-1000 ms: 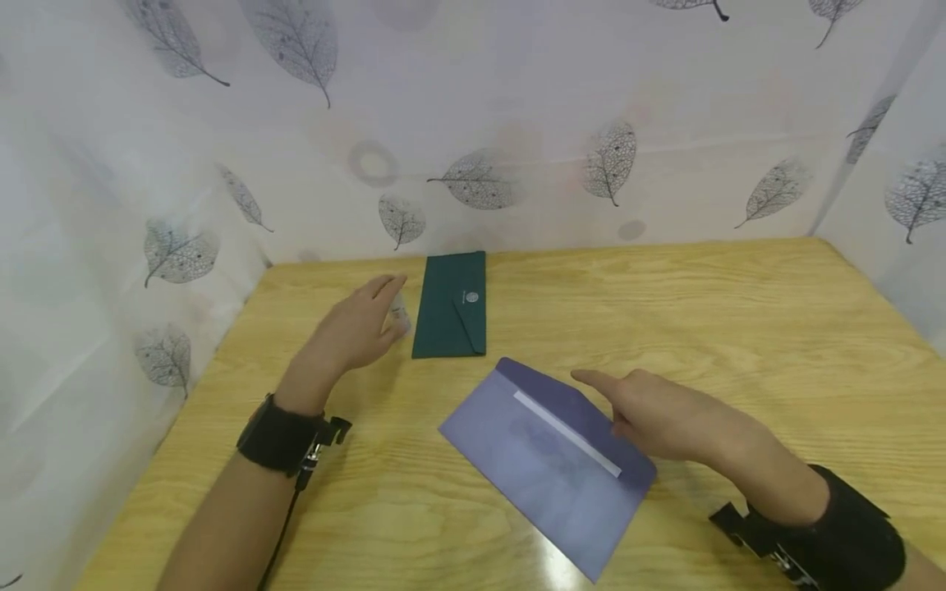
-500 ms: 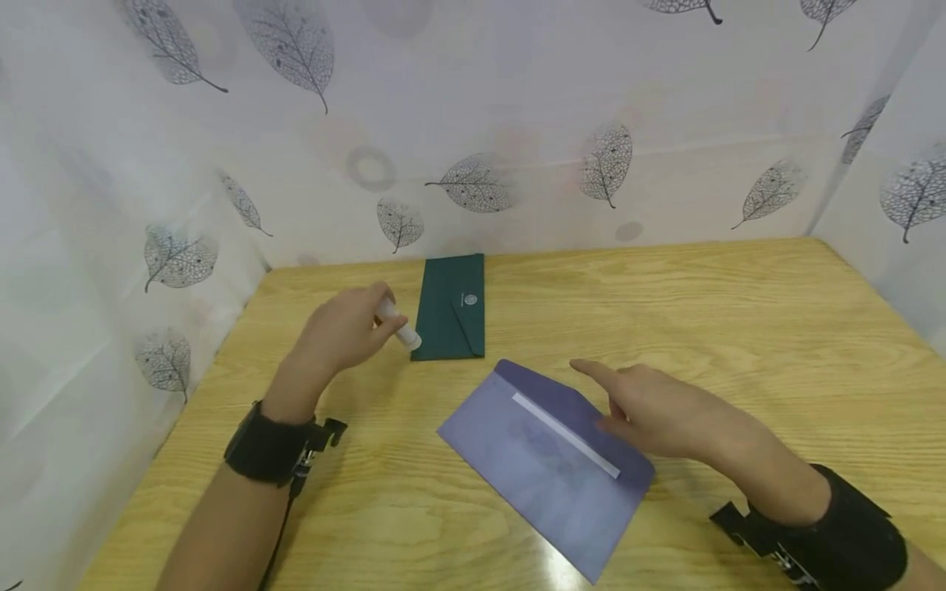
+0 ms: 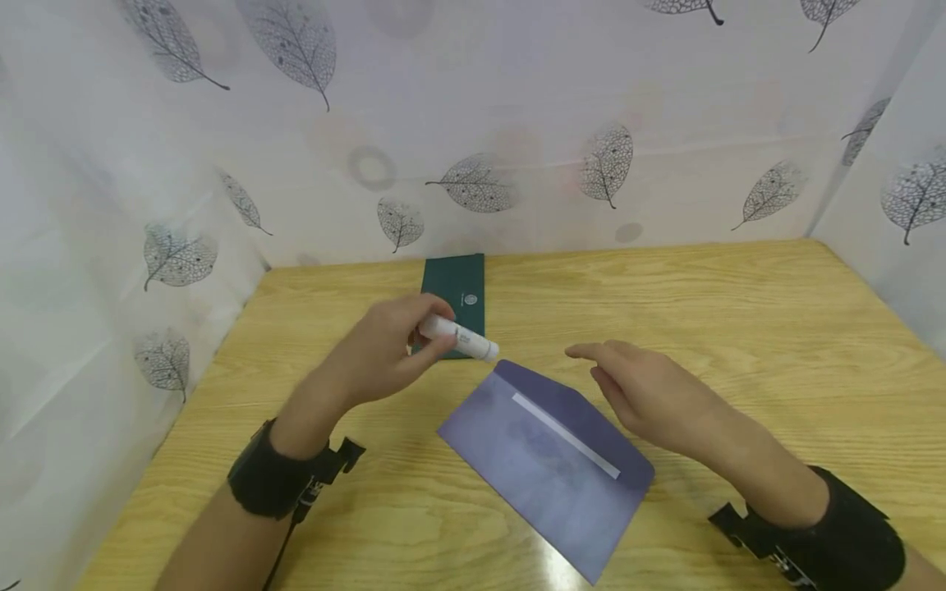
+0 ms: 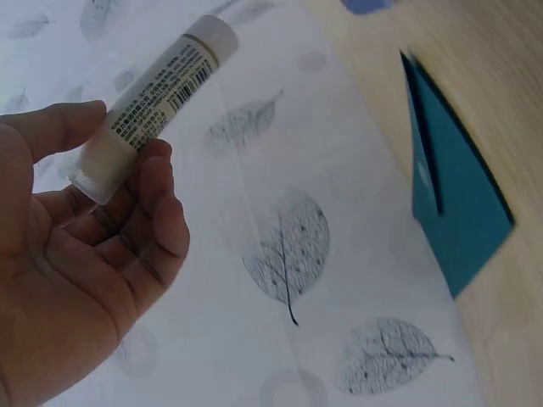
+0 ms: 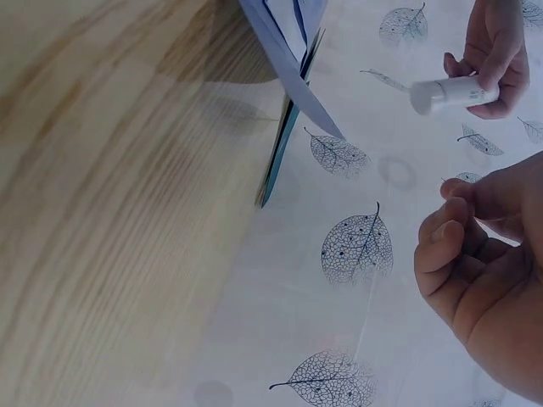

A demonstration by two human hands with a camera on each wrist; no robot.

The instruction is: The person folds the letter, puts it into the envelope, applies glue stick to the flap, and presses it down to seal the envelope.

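A white glue stick [image 3: 473,340] with a printed label and its cap on is pinched between thumb and fingers of my left hand [image 3: 377,349]. In the left wrist view the glue stick [image 4: 161,106] tilts up to the right, with small print and a barcode showing. Below and to its right, a purple envelope [image 3: 532,460] lies at a slant on the table, flap opened out, a white strip along its fold. My right hand [image 3: 650,394] is above the flap's right side, holding nothing. Its fingers [image 5: 445,246] curl loosely in the right wrist view.
A dark green envelope [image 3: 451,279] lies flat near the table's back edge, partly covered by the left hand and the glue stick. The wooden table [image 3: 739,312] is bordered at the back and sides by a white leaf-patterned curtain [image 3: 517,107].
My left hand has picked up the glue stick from beside the green envelope and carried it right, towards the purple envelope. The right hand has lifted slightly off the flap.
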